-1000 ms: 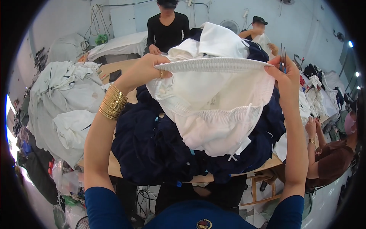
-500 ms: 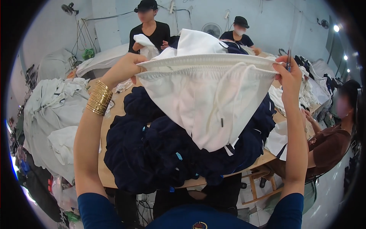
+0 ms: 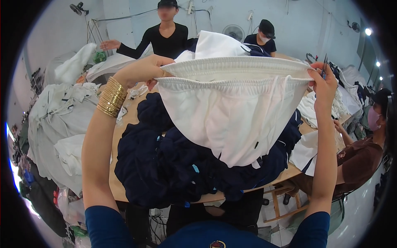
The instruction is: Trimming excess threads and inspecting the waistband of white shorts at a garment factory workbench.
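Observation:
White drawstring pants [image 3: 231,111] hang stretched wide in front of me, their elastic waistband opened toward the top. My left hand [image 3: 147,71] is closed on the left end of the waistband, gold bangles around its wrist. At the right end, my right hand [image 3: 323,82] pinches the band. Small pointed thread snips [image 3: 324,64] stick up from that same hand. A drawstring dangles down the front with a dark tip. Behind and below the pants, a heap of navy garments [image 3: 165,165] lies on the table; the pants hide part of it.
White cloth [image 3: 215,44] is piled at the table's [image 3: 129,108] far side. A large pale fabric heap [image 3: 62,111] stands at left. At the back left a person [image 3: 167,35] stretches an arm sideways near an airborne white cloth [image 3: 75,64]. Others sit at the back and right.
The pants and both hands have shifted slightly right, and the waistband opening gapes wider. The person at the back left has let go of a white cloth, now off to the left.

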`<state>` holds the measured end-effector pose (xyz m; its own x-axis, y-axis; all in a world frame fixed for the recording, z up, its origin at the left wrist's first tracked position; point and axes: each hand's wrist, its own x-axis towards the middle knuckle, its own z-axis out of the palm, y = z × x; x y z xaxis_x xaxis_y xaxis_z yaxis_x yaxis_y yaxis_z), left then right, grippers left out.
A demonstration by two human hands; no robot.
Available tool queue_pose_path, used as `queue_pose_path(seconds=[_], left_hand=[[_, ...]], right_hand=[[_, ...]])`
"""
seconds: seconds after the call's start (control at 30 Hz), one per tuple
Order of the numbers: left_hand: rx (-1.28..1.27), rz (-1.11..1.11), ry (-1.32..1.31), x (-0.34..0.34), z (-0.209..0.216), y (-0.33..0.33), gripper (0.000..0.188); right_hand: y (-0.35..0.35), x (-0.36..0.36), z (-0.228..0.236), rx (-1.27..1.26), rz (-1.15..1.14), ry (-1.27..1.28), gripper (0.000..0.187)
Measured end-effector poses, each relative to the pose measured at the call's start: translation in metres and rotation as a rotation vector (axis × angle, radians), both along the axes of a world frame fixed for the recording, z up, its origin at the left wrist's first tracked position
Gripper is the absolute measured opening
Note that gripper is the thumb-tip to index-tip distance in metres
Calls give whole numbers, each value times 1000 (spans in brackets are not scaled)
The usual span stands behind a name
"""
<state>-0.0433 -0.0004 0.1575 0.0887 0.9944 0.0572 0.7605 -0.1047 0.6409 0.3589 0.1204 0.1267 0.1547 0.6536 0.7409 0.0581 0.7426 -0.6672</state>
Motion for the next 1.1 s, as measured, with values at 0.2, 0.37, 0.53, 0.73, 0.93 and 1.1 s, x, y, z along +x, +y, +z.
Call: queue_pose_path(seconds=[0.2, 0.37, 0.53, 0.73, 0.93, 1.1], left_hand=[[-96, -38, -45, -3, -9, -11, 29], [-117, -188, -383, -9, -24, -14, 30], [49, 79, -885, -70, -96, -31, 31], [5, 594, -99, -136, -235, -115, 30], [334, 479, -39, -34, -221, -120, 22], [14, 136, -573, 62, -224, -107, 25]], right_hand=[[4, -4, -4, 14, -16, -31, 10], [5, -51, 12, -167, 26, -9, 26], [-15, -59, -9, -154, 414, -464, 34], [-23, -18, -118, -253, 196, -821, 18], [-90, -33, -164, -205, 304, -892, 51], [-96, -53, -193, -426, 364, -813, 20]])
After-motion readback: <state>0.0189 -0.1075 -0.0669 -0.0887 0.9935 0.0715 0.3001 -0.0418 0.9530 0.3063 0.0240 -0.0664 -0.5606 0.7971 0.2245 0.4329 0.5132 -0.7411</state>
